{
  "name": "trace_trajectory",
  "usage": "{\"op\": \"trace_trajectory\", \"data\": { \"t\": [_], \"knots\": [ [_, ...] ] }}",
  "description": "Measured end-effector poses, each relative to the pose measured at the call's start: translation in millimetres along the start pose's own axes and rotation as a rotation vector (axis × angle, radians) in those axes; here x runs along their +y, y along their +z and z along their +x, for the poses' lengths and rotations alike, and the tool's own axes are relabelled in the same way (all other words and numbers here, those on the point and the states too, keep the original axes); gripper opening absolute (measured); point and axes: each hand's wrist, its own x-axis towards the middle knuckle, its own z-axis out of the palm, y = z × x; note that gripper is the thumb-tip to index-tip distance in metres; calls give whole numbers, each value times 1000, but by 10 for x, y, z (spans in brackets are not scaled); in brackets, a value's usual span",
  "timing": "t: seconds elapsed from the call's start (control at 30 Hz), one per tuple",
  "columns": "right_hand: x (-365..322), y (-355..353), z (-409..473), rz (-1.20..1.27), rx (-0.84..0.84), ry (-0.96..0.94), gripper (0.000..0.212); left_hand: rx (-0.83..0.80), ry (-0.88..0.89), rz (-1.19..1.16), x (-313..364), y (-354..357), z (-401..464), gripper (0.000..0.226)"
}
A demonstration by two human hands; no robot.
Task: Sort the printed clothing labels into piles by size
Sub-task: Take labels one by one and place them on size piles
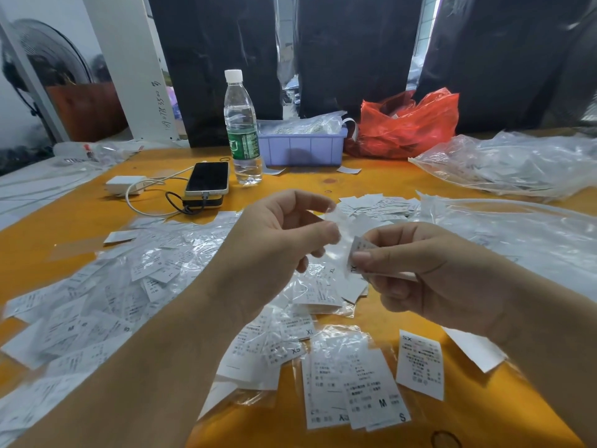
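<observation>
Labels [97, 318] strewn | orange table [371, 185] | black-draped backdrop [355, 53]

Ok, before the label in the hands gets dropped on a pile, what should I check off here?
1. Right hand pinches the label: ok.
2. Left hand holds the clear sleeve, apart from the label: ok.
3. Size mark on the held label readable: cannot tell, partly covered by the thumb.
4. Matching XL pile visible below the hands: ok.
5. Piles kept apart: not ok, M and S labels overlap in one stack.
</observation>
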Motion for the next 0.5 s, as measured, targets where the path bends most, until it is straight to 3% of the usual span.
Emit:
{"op": "trace_trajectory", "data": {
  "t": [0.37, 0.5],
  "knots": [
    [-2, -14, 7, -18, 9, 6, 4, 34, 17, 18, 6, 3, -1, 36],
    [1, -19, 4, 7, 53, -46, 11, 68, -18, 22, -3, -3, 9, 17]
  ]
}}
